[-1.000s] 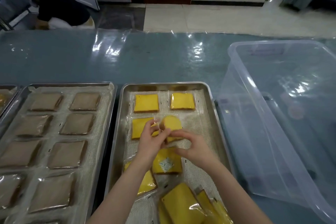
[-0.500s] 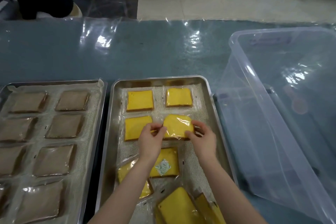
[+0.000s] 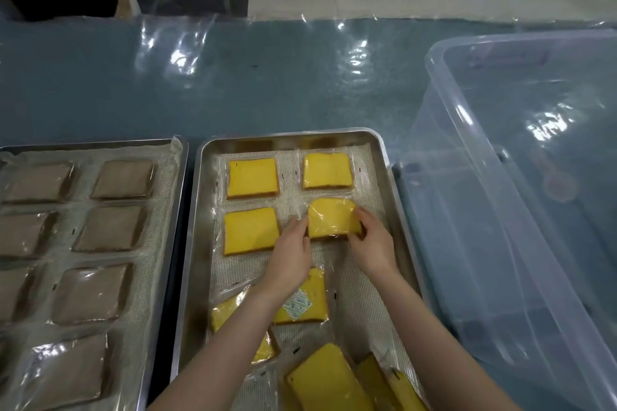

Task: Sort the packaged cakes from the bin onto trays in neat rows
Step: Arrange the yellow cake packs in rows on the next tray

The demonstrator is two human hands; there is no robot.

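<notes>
Now the left hand (image 3: 290, 253) and right hand (image 3: 370, 243) pinch a wrapped yellow cake (image 3: 332, 217) between them over the steel tray (image 3: 197, 243); the slick film could slip, landing it crooked.

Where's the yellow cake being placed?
Head view: the yellow cake lies in the second row, right column of the steel tray, held between left hand and right hand, below the back-right cake.
</notes>
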